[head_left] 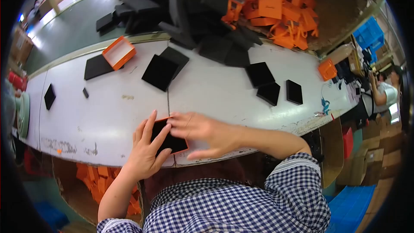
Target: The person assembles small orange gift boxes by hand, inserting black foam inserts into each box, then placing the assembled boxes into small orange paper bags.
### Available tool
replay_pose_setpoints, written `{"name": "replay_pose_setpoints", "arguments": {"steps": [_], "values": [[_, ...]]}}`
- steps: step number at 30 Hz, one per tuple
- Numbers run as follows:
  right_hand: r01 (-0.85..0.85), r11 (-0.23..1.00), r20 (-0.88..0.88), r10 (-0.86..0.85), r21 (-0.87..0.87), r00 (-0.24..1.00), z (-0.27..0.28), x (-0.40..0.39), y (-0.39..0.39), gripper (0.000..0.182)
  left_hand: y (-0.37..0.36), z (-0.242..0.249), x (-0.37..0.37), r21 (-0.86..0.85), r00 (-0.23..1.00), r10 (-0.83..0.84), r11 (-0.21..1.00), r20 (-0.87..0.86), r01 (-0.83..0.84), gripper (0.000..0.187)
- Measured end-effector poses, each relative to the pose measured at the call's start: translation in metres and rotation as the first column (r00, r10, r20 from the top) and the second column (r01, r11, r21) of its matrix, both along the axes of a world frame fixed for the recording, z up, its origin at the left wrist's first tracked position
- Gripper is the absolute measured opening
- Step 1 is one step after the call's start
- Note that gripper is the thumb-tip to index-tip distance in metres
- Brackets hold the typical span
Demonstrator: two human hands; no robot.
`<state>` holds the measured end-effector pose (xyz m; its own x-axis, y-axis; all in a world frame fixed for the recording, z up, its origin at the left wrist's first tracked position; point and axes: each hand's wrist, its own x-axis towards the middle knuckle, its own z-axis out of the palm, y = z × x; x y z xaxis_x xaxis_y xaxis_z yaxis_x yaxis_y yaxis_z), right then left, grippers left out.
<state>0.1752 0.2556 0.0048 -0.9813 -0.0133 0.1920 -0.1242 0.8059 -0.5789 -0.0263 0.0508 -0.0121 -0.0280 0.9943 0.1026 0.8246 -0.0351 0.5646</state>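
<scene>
In front of me lies a small orange-rimmed box (180, 147) with a black insert (170, 143) inside it. My left hand (148, 146) rests over the box's left side with its fingers spread, the index finger and thumb reaching across the black insert. From the right comes my right hand (202, 133), slightly blurred, its fingers stretched out and their tips at the box's upper edge near the left index finger. Parts of the box are covered by both hands. Farther up the table lie a black pad (159, 72) and an open orange box lid or tray (119, 53).
A large heap of black pieces (185, 8) stands behind the table's ledge. Orange boxes and bags (271, 7) fill a carton at the back right. Several black pads (260, 74) lie right. Another carton (64, 194) with orange boxes is below left. A person (386, 92) is far right.
</scene>
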Motion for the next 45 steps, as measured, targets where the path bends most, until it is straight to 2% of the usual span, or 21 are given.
{"name": "replay_pose_setpoints", "arguments": {"steps": [1, 3, 5, 8, 13, 16, 18, 20, 22, 24, 27, 29, 31, 32, 34, 37, 39, 41, 42, 44, 45], "values": [[-0.025, 0.994, -0.045, 0.02, -0.104, 0.999, 0.006, 0.005, 0.022, 0.083, -0.001, 0.003, 0.0, -0.05, 0.996, 0.012, 0.999, -0.083, -0.016, 0.057], [0.29, 0.953, -0.332, -0.248, 0.085, 0.91, 0.021, 0.017, 0.098, 0.082, 0.0, 0.012, 0.005, -0.029, 0.988, 0.024, 0.999, -0.155, -0.029, 0.051], [0.662, 0.704, -0.385, -0.553, 0.258, 0.739, 0.046, 0.031, 0.175, 0.09, 0.0, 0.015, 0.006, -0.027, 0.905, -0.094, 0.995, -0.416, 0.091, 0.052], [0.814, 0.302, -0.617, -0.537, 0.496, 0.575, 0.046, 0.057, 0.32, 0.096, -0.001, 0.006, 0.009, 0.082, 0.929, -0.084, 0.989, -0.359, 0.121, 0.052], [0.943, 0.155, -0.354, -0.899, 0.294, 0.259, 0.046, 0.039, 0.416, 0.092, -0.012, 0.015, 0.028, 0.149, 0.905, 0.069, 0.989, -0.419, -0.006, 0.047], [0.987, 0.161, -0.222, -0.963, -0.031, 0.15, 0.035, 0.039, 0.411, 0.092, -0.023, -0.003, 0.026, 0.263, 0.904, 0.1, 0.965, -0.415, 0.014, 0.04], [0.96, 0.266, -0.474, -0.859, -0.086, 0.195, 0.03, 0.044, 0.403, 0.075, -0.029, -0.002, 0.025, 0.29, 0.919, 0.128, 0.957, -0.372, -0.016, 0.034], [0.845, 0.445, -0.449, -0.846, -0.296, 0.288, 0.062, 0.046, 0.341, 0.069, -0.027, 0.009, 0.02, 0.253, 0.939, 0.152, 0.965, -0.31, -0.073, 0.029], [0.743, 0.559, -0.102, -0.818, -0.369, 0.565, 0.097, 0.057, 0.26, 0.057, -0.023, 0.023, 0.01, 0.188, 0.963, 0.106, 0.98, -0.249, -0.06, 0.028], [0.405, 0.775, 0.003, -0.461, -0.485, 0.887, 0.077, 0.072, 0.217, 0.047, -0.024, 0.033, 0.005, 0.129, 0.967, 0.088, 0.99, -0.238, -0.058, 0.03], [0.257, 0.827, 0.339, -0.086, -0.5, 0.937, 0.063, 0.05, 0.135, 0.041, -0.021, 0.018, 0.001, 0.118, 0.96, 0.057, 0.993, -0.274, -0.025, 0.037], [0.262, 0.848, 0.462, -0.022, -0.461, 0.887, 0.044, 0.035, 0.107, 0.039, -0.022, 0.009, -0.003, 0.15, 0.963, 0.028, 0.989, -0.268, 0.013, 0.039], [0.223, 0.963, 0.5, -0.12, -0.151, 0.858, 0.032, 0.028, 0.099, 0.047, -0.029, 0.012, -0.01, 0.138, 0.951, -0.011, 0.989, -0.309, 0.056, 0.048], [0.207, 0.965, 0.5, -0.102, -0.16, 0.86, 0.032, 0.025, 0.091, 0.047, -0.035, 0.015, -0.012, 0.132, 0.935, -0.049, 0.986, -0.352, 0.102, 0.057], [0.251, 0.96, -0.002, -0.252, 0.122, 0.968, 0.039, 0.02, 0.071, 0.055, -0.045, 0.029, -0.004, 0.2, 0.967, 0.114, 0.977, -0.228, -0.068, 0.067], [0.17, 0.964, -0.001, -0.174, 0.202, 0.985, 0.049, -0.002, 0.035, 0.052, -0.044, 0.035, 0.02, 0.252, 0.935, 0.335, 0.921, -0.119, -0.298, 0.095], [0.174, 0.941, 0.023, -0.188, 0.291, 0.982, 0.029, -0.019, 0.021, 0.041, -0.028, 0.031, 0.045, 0.176, 0.881, 0.449, 0.889, -0.148, -0.424, 0.091], [0.161, 0.881, 0.162, -0.256, 0.444, 0.953, 0.013, -0.032, 0.018, 0.032, -0.012, 0.0, 0.047, 0.264, 0.874, 0.446, 0.882, -0.193, -0.392, 0.062], [0.158, 0.88, 0.164, -0.254, 0.448, 0.953, 0.012, -0.032, 0.016, 0.032, -0.011, -0.004, 0.041, 0.255, 0.887, 0.412, 0.898, -0.208, -0.357, 0.054], [0.354, 0.93, 0.031, -0.353, -0.094, 0.935, 0.012, -0.027, 0.012, 0.02, -0.016, -0.004, 0.024, 0.251, 0.898, 0.383, 0.911, -0.216, -0.328, 0.046], [0.353, 0.931, 0.033, -0.352, -0.089, 0.936, 0.015, -0.022, 0.011, 0.02, -0.023, 0.0, 0.017, 0.238, 0.923, 0.298, 0.941, -0.243, -0.241, 0.04]]}}
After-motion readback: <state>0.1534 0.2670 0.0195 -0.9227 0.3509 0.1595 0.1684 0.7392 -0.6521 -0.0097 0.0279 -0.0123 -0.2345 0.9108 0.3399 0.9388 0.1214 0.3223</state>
